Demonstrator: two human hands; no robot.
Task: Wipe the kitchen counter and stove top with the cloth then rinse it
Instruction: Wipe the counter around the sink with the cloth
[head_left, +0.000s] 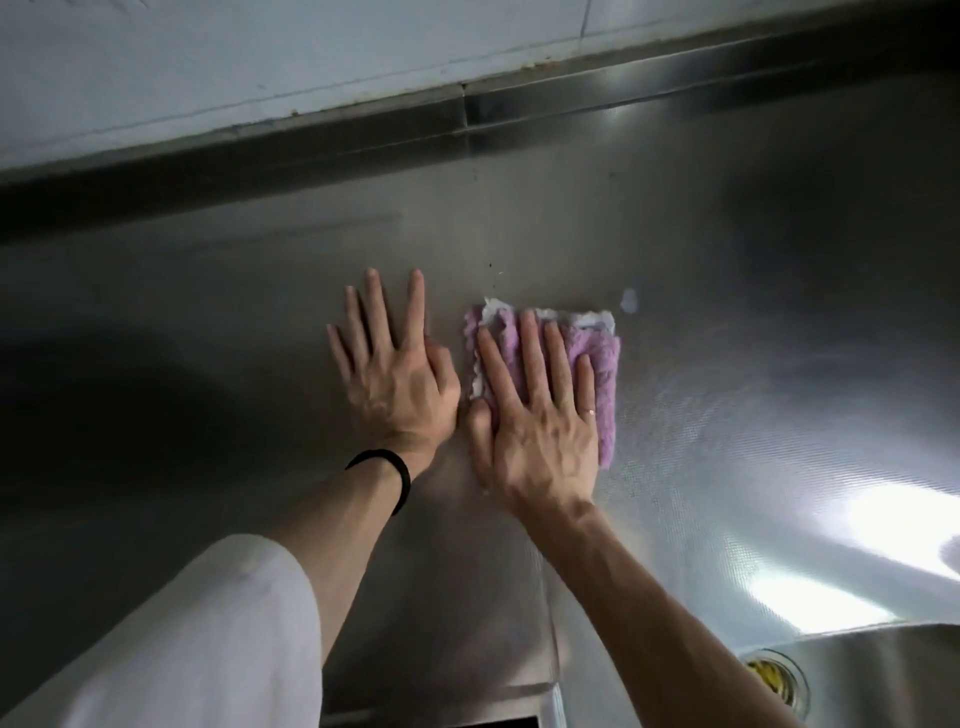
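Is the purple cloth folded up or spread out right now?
Folded: the purple cloth shows stacked white-edged layers along its far side, a compact pad under the flat right hand.

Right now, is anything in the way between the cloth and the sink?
Nothing visible. The cloth sits under the right hand, and only bare counter lies between it and the sink.

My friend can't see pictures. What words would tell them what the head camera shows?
The right hand presses a purple cloth flat on a shiny steel counter, and the left hand rests flat on the counter beside it. A small white spot lies just past the cloth, and a sink drain shows at the lower right.
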